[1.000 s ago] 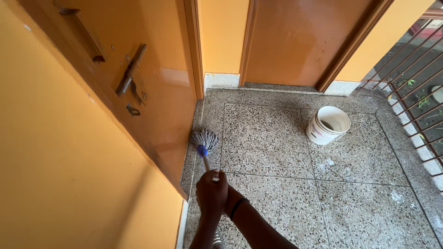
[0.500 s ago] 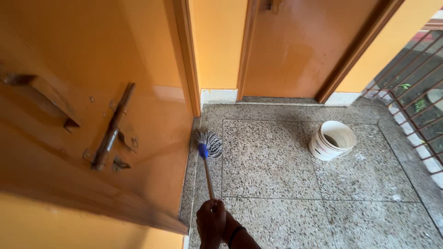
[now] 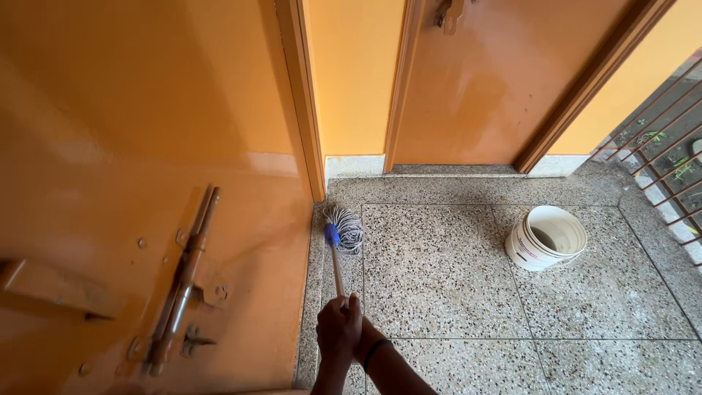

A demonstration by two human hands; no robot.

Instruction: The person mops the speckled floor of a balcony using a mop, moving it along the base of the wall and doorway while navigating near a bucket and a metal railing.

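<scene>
Two hands are sitting together at the bottom middle of the view, both wrapped around one mop handle. The left hand is lying in front, its grip clamped shut on the wooden handle with the fingers curling fully round it, so no gap is showing. The right hand is tucking in just behind and mostly hiding under the left; it is wearing a dark band at the wrist, and its grip appears to be closing on the same handle, though its fingers are not showing clearly. The handle is running up and away from the hands, tilting slightly to the left, to a blue collar and then to the mop head, a single bundle of white and dark strands. That head is resting on the speckled terrazzo floor, pressing into the corner just beside the foot of the orange door frame and near the pale skirting strip. One white bucket is standing upright on the floor, well apart to the right of the mop. Two orange doors are showing: an open door on the left carrying one metal latch bolt, and a closed door straight ahead. A metal grille is crossing the right edge.
</scene>
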